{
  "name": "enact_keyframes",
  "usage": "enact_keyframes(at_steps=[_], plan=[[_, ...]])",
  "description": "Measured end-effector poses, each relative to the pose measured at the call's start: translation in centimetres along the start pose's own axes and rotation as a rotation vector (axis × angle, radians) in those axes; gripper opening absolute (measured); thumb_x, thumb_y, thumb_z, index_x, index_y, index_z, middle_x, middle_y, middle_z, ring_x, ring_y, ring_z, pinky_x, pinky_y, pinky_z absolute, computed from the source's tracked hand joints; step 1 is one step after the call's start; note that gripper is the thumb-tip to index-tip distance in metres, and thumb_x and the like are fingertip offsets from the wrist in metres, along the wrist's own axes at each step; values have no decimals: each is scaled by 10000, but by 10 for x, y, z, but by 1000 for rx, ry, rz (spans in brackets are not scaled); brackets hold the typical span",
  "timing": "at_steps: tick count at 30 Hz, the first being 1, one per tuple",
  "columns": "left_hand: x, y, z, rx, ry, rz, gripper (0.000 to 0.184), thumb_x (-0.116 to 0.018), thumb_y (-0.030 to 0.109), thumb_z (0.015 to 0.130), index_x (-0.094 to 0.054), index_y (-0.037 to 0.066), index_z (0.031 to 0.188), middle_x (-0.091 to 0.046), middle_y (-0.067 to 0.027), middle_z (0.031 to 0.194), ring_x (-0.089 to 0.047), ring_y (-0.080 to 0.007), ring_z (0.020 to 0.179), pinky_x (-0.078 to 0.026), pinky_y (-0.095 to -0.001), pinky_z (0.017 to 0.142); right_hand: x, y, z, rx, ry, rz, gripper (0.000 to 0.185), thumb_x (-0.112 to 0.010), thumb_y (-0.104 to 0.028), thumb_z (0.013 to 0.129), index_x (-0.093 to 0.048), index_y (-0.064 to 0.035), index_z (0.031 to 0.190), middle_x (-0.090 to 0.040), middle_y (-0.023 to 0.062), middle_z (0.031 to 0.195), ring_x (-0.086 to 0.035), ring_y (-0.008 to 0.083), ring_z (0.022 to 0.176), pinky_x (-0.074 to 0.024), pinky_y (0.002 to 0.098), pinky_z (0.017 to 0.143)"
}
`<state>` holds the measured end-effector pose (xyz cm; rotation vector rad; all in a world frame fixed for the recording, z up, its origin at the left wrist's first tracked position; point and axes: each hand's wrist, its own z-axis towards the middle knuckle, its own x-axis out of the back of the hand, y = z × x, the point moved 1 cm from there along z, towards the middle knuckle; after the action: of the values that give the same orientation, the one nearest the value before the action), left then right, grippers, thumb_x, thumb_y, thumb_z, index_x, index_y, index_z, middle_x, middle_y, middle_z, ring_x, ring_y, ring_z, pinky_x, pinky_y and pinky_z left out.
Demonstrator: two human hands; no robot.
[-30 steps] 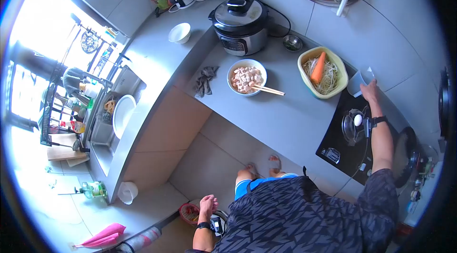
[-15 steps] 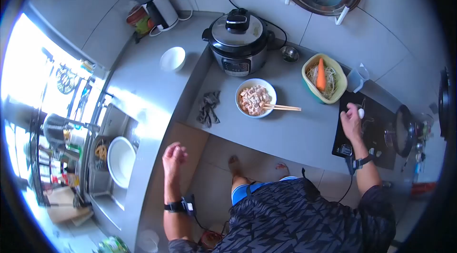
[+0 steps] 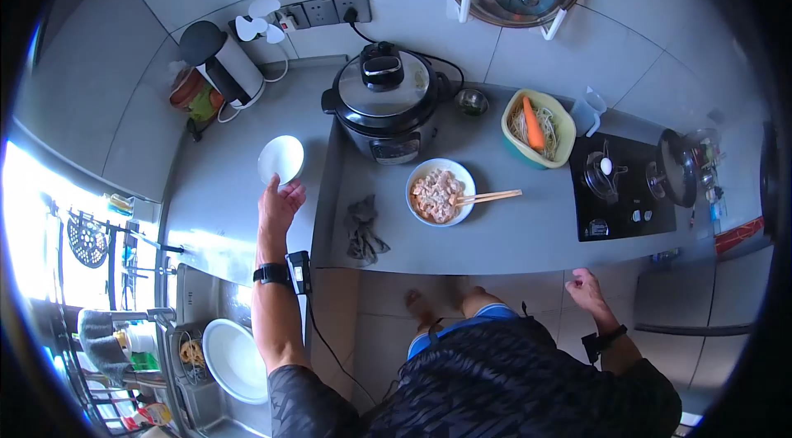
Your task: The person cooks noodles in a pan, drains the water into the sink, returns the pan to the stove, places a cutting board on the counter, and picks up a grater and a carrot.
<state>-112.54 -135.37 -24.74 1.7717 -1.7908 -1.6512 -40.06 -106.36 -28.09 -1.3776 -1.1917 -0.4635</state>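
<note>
Your left grip (image 3: 282, 200) is spread at the near rim of the small white bowl (image 3: 281, 159) on the bench (image 3: 219, 182); contact is hard to tell. Your right grip (image 3: 584, 289) is loosely curled in, on the near side of the black stove (image 3: 619, 207). Right of your left grip lie a dark cloth (image 3: 361, 230) and, farther, the meat bowl (image 3: 416, 209).

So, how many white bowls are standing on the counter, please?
2: a small bowl by the left hand; a larger bowl with meat and chopsticks, in front of the cooker. Others behind the cooker could be hidden.
</note>
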Motion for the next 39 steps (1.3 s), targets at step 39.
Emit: enact_keyframes(at_steps=[39], plan=[[-69, -109, 32, -238, -266, 1832, 419, -587, 195, 858, -588, 39, 1247, -529, -260, 1298, -538, -414, 1174, -475, -488, 947, -173, -244, 150, -428, -543, 1001, 390, -424, -35, 943, -404, 16, 1328, -595, 264, 1143, -687, 346, 908, -620, 436, 757]])
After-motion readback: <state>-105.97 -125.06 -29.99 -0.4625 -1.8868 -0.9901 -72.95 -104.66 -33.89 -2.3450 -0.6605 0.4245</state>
